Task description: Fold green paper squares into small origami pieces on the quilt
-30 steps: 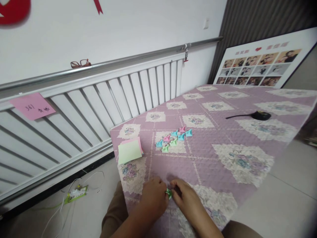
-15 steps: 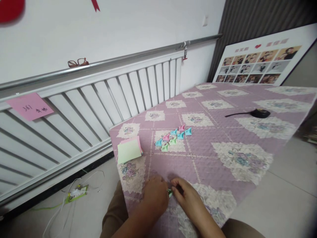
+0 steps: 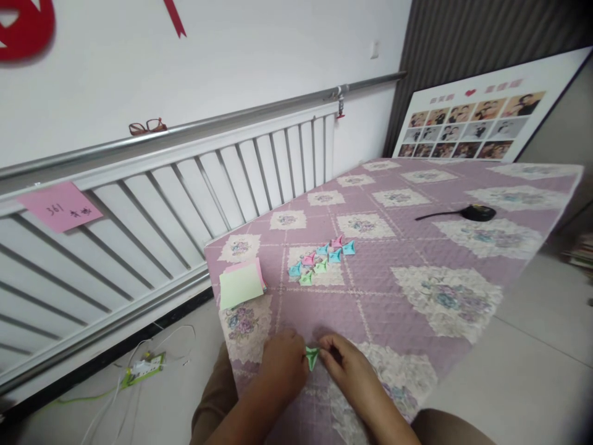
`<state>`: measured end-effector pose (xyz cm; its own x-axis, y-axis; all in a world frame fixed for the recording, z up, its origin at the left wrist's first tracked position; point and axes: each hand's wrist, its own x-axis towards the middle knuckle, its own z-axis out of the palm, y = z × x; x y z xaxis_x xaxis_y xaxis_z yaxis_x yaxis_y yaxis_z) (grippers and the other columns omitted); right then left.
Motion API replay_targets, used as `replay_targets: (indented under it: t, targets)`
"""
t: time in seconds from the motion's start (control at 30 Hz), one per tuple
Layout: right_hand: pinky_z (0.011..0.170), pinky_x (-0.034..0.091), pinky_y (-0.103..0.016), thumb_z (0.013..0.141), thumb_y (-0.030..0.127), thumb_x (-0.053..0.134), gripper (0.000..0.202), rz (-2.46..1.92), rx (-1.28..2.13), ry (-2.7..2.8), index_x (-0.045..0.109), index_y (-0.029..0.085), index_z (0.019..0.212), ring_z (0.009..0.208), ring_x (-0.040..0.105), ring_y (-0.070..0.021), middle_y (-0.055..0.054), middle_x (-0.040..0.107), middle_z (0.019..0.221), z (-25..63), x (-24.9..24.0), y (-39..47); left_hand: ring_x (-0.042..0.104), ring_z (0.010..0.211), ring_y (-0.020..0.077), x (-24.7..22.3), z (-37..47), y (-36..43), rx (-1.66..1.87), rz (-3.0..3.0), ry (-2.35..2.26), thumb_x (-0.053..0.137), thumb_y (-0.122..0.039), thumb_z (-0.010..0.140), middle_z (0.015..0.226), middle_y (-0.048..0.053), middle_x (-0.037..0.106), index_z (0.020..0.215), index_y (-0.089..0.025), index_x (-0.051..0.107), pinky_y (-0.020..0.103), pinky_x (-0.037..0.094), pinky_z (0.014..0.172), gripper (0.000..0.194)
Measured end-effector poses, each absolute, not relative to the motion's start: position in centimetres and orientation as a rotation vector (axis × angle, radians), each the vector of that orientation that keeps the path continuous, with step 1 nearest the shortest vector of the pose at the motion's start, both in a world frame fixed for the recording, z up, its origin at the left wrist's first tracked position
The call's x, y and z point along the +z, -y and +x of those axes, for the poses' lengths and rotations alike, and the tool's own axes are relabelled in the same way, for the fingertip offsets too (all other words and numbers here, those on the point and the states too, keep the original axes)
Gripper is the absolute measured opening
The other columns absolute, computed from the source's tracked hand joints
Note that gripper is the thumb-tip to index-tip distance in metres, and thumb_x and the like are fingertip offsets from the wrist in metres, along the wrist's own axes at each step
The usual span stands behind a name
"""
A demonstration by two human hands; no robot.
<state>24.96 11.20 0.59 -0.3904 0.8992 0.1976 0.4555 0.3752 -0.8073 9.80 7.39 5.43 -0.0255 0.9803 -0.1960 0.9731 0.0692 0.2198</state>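
A small folded piece of green paper [image 3: 312, 357] is pinched between my two hands near the front of the table. My left hand [image 3: 286, 363] grips its left side with curled fingers. On the other side, my right hand [image 3: 345, 363] holds its edge between thumb and forefinger. Farther back on the cloth lie several small folded paper pieces [image 3: 320, 266] in blue, pink and green, set in slanting rows. A stack of paper squares [image 3: 241, 287], pale green on top with pink beneath, rests at the table's left edge.
The table wears a purple quilted tablecloth [image 3: 319, 312]. Toward the right lies a black object with a thin tail [image 3: 478, 213]. A white radiator [image 3: 204, 191] borders the left, with glasses [image 3: 148, 127] on its pipe. A power strip [image 3: 146, 369] and cables lie on the floor.
The green paper now shows more between my hands, its folded pointed shape facing up. My left hand has shifted slightly left. The camera view has moved a little.
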Motion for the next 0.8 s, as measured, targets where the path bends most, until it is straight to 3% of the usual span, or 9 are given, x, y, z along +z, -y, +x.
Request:
replay_targets:
  t: [0.23, 0.4, 0.57, 0.8]
  targets:
    - [0.066, 0.044, -0.028, 0.08, 0.024, 0.048, 0.01, -1.166, 0.866, 2.003, 0.057, 0.022, 0.076, 0.07, 0.058, -0.0176, -0.001, 0.063, 0.074, 25.0, 0.4, -11.3, 0.056, 0.089, 0.0235, 4.9, 10.0, -7.5, 0.055, 1.975, -2.05, 0.049, -0.021, 0.081, 0.093, 0.007, 0.063, 0.082, -0.02, 0.063, 0.034, 0.039, 0.077, 0.014]
    - [0.067, 0.045, -0.028, 0.08, 0.025, 0.048, 0.01, -1.18, 0.873, 1.992, 0.057, 0.022, 0.077, 0.071, 0.059, -0.0177, -0.001, 0.063, 0.074, 25.1, 0.5, -11.3, 0.054, 0.092, 0.0198, 4.6, 9.1, -7.0, 0.309, 1.938, -1.899, 0.057, -0.02, 0.076, 0.096, 0.003, 0.06, 0.085, -0.021, 0.061, 0.028, 0.039, 0.08, 0.009]
    - [0.066, 0.045, -0.028, 0.083, 0.03, 0.047, 0.013, -1.207, 0.884, 1.925, 0.057, 0.022, 0.08, 0.071, 0.06, -0.0177, -0.002, 0.064, 0.076, 25.7, 0.4, -11.5, 0.051, 0.096, 0.0178, 3.9, 7.4, -5.9, 0.524, 1.856, -1.845, 0.058, -0.012, 0.071, 0.104, 0.003, 0.056, 0.104, -0.022, 0.054, 0.026, 0.038, 0.082, 0.034]
    - [0.065, 0.046, -0.027, 0.083, 0.034, 0.046, 0.017, -1.257, 0.863, 1.863, 0.057, 0.022, 0.077, 0.069, 0.061, -0.0179, -0.001, 0.065, 0.073, 26.3, 0.6, -12.1, 0.051, 0.077, 0.0148, 2.0, 6.4, -4.9, 0.519, 1.737, -1.902, 0.053, -0.012, 0.076, 0.084, -0.001, 0.056, 0.086, -0.019, 0.055, 0.024, 0.036, 0.069, 0.013]
